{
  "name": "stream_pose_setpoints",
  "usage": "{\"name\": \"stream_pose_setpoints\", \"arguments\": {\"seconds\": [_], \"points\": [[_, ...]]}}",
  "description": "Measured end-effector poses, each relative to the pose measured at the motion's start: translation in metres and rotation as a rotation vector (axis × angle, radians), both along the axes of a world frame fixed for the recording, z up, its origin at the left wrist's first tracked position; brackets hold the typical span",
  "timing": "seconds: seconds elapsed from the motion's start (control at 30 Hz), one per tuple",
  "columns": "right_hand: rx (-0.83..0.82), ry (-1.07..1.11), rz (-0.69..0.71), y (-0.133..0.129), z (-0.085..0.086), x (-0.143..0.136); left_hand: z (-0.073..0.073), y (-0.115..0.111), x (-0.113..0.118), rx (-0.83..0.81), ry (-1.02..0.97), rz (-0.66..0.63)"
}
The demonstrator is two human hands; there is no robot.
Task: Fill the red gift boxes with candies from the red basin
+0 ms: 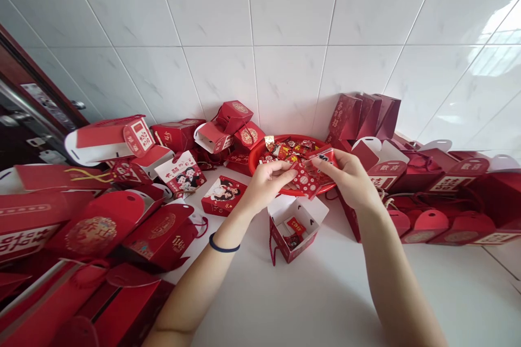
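Note:
My left hand (271, 183) pinches a red wrapped candy with white dots (306, 178) between thumb and fingers. Opposite it, my right hand (353, 178) is closed on another red wrapped packet (329, 158) with dark and white print. Both hands are over the front edge of a red plastic basin (253, 158), which holds many small wrapped candies (299, 146). Just below the hands stands an open gift box (300, 249), red outside and white inside. A few small red packets (296, 226) lie in its bottom, and a red cord hangs from its side.
Red gift boxes (93, 222) crowd the left side, some open, some closed. A box with a cartoon couple (223, 195) lies left of the basin. More open boxes (443, 173) stand in rows at right. White tiled wall (291, 5) rises behind the white tabletop (293, 303).

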State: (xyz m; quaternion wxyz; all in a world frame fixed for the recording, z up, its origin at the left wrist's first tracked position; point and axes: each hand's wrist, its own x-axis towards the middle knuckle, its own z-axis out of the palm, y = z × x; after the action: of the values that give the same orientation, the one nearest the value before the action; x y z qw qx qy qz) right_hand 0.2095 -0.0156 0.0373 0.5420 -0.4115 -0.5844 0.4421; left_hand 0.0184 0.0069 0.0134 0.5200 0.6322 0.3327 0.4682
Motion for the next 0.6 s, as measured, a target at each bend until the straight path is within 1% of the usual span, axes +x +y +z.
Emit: {"name": "stream_pose_setpoints", "arguments": {"seconds": [0.07, 0.17, 0.27, 0.33, 0.4, 0.43, 0.53, 0.6], "points": [[0.03, 0.02, -0.115, 0.002, 0.0, 0.006, 0.001, 0.003, -0.008, 0.055, 0.153, 0.007], [0.068, 0.024, -0.244, 0.004, -0.002, 0.015, 0.001, 0.004, -0.017, 0.172, 0.471, -0.104], [0.086, 0.003, -0.269, 0.005, -0.003, 0.017, -0.003, 0.005, -0.017, 0.253, 0.761, -0.216], [0.085, -0.004, -0.222, 0.004, -0.002, 0.015, -0.006, 0.005, -0.015, 0.288, 0.874, -0.215], [0.073, -0.001, -0.171, 0.003, 0.0, 0.013, -0.007, 0.005, -0.013, 0.322, 0.883, -0.162], [0.061, 0.004, -0.155, 0.003, 0.0, 0.011, -0.006, 0.004, -0.013, 0.333, 0.847, -0.126], [0.006, 0.056, -0.163, 0.001, 0.001, 0.006, -0.001, 0.002, -0.013, 0.314, 0.654, -0.063], [-0.009, 0.097, -0.181, 0.001, 0.001, 0.003, 0.003, -0.001, -0.013, 0.269, 0.533, -0.08]]}}
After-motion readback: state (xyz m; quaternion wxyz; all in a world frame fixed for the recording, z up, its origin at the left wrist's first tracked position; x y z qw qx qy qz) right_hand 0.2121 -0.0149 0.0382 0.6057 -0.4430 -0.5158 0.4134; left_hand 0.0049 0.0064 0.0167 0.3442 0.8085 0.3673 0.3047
